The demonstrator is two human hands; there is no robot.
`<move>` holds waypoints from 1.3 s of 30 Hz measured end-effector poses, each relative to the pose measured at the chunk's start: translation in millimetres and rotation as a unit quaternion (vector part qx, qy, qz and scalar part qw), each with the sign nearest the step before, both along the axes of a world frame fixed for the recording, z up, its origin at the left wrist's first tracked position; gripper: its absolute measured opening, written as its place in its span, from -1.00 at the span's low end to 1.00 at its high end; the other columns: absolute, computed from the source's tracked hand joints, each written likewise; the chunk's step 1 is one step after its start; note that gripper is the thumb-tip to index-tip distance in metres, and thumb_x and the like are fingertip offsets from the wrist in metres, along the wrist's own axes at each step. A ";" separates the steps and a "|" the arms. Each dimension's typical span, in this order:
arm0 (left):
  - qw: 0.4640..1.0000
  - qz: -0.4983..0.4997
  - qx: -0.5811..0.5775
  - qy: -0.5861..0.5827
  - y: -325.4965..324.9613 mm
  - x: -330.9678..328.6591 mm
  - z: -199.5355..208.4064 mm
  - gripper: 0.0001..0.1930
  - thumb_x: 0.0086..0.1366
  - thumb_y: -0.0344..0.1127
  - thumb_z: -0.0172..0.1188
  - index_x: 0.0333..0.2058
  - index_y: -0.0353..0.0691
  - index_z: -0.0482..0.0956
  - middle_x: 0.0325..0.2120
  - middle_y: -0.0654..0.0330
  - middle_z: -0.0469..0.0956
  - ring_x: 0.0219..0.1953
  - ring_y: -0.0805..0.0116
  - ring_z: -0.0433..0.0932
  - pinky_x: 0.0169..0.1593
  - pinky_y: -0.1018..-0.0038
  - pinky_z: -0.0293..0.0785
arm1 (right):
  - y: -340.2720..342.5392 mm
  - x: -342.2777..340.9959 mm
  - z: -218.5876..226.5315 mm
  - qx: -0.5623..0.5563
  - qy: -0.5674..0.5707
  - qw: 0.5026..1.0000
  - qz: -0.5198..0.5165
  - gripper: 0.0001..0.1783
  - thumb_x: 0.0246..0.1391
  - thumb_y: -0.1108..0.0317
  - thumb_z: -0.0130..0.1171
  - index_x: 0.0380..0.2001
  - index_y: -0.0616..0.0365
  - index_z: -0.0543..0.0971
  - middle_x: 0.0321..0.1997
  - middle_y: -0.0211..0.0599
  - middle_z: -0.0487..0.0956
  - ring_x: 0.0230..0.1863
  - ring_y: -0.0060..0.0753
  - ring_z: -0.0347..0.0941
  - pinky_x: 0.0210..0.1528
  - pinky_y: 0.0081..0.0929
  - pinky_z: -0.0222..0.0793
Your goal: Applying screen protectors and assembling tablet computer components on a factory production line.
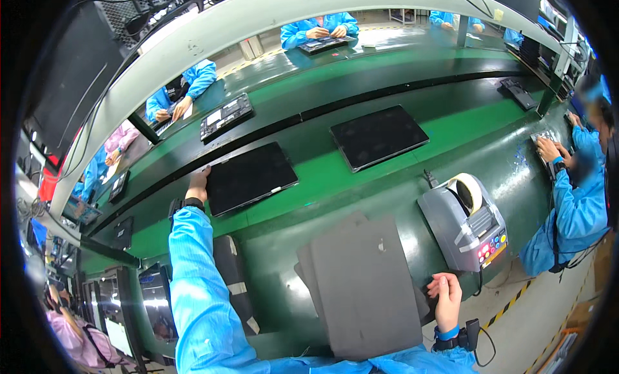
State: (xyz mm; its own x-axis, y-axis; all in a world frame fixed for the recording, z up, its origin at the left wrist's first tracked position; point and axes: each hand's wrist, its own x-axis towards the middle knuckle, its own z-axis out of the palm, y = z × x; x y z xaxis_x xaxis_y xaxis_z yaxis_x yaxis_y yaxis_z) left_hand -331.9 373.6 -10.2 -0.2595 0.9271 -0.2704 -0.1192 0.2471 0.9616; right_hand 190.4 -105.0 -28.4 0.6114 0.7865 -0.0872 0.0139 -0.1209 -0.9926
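My left hand [199,184] reaches forward and grips the left edge of a black flat laptop-like panel [253,179], its fingers partly hidden at the edge. Small pale tape tabs show on the panel's borders. The panel lies flat on the green strip of the bench. Beside a stack of dark grey sheets [364,280], my right hand [445,297] hangs with loosely curled fingers and nothing visible in it. A grey tape dispenser [464,222] with a roll of tape stands just beyond that hand.
Another black panel [379,137] lies farther right on the green strip. An opened laptop base [226,118] sits behind the black divider [303,116]. Dark wrapped pieces [233,277] lie beside my left forearm. A white beam [258,23] crosses overhead. Co-workers sit across and at right.
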 end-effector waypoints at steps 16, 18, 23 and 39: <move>0.667 -0.384 0.147 0.621 -93.7 313.0 55.0 -0.56 0.25 0.01 0.02 -0.37 -0.34 0.58 -0.42 -0.16 0.57 -0.28 -0.13 0.56 -0.17 0.16 0.48 | 0.3 2.5 -28.5 0.048 -0.045 0.994 -0.087 -0.81 0.26 0.38 -0.06 -0.36 0.26 0.48 -0.54 -0.36 0.50 -0.56 -0.67 0.34 -0.54 -0.71 0.23; 0.685 -0.364 0.141 0.616 -118.7 306.4 65.4 -0.54 0.27 0.03 0.00 -0.39 -0.34 0.58 -0.46 -0.16 0.57 -0.30 -0.13 0.56 -0.19 0.15 0.48 | -0.5 2.5 -25.1 0.049 -0.047 0.995 -0.077 -0.79 0.27 0.37 -0.07 -0.35 0.27 0.48 -0.51 -0.36 0.52 -0.54 -0.68 0.34 -0.53 -0.73 0.23; 0.824 -0.364 -0.064 0.429 -206.0 242.0 117.2 -0.43 0.32 0.14 -0.07 -0.21 -0.39 0.49 -0.51 0.14 0.58 -0.45 0.41 0.57 -0.31 0.41 0.51 | 6.1 11.7 -17.2 -0.004 -0.059 0.998 -0.004 -0.74 0.28 0.31 -0.08 -0.30 0.29 0.50 -0.44 -0.31 0.55 -0.49 -0.64 0.38 -0.49 -0.70 0.29; 0.982 -0.134 0.075 -0.109 -469.0 253.3 29.1 -0.06 0.19 -0.15 0.25 0.31 -0.26 -0.25 0.21 -0.04 0.09 0.26 0.16 0.12 0.26 0.35 0.13 | 29.1 -40.6 48.9 -0.068 0.299 0.868 0.390 -0.31 0.10 0.17 0.12 0.23 0.23 0.18 0.19 -0.21 0.32 0.16 -0.29 0.25 0.18 -0.40 0.18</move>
State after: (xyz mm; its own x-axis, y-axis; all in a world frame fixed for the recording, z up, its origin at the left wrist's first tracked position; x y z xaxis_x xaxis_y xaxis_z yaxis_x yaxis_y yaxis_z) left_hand -78.6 -95.4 18.9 0.0482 0.9877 -0.1485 -0.2765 0.1560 0.9482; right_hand 149.8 -75.9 20.5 -0.2883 0.8989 -0.3299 -0.3689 -0.4222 -0.8280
